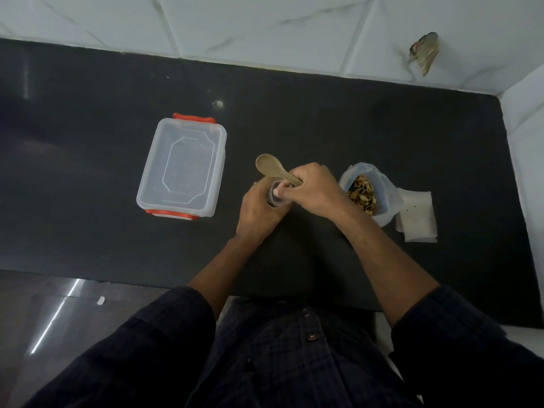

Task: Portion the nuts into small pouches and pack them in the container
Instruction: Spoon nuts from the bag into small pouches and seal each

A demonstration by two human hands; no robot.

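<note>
My left hand curls around a small clear pouch at the middle of the black counter. My right hand grips the handle of a wooden spoon, whose bowl points up and to the left, and its fingers also touch the pouch's open mouth. To the right stands an open plastic bag of nuts. A stack of flat empty pouches lies just right of that bag. A clear rectangular container with orange clips sits to the left, its lid on.
The black counter ends at a white tiled wall behind and at the right. Its front edge runs just below my forearms. A small scrap lies on the counter behind the container.
</note>
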